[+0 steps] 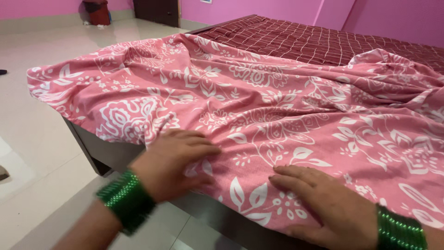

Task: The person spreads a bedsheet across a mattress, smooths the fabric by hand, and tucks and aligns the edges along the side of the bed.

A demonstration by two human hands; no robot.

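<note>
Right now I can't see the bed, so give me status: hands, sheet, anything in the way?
Left hand and right hand flat, open, on pink floral sheet. Sheet rumpled over bed edge. Nothing lying on it.

Two hands [173, 162], one floral sheet [277, 106], one bed [314, 41].

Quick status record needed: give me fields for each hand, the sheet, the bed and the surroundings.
left hand: flat on the pink floral sheet near the bed's edge, fingers spread, green bangles at the wrist
right hand: palm down on the same sheet, fingers pointing left, green bangles at the wrist
pink floral sheet: rumpled, corner overhanging the bed's near left side
maroon checked cover: exposed at the far end
floor: pale tiles
walls: pink
</note>
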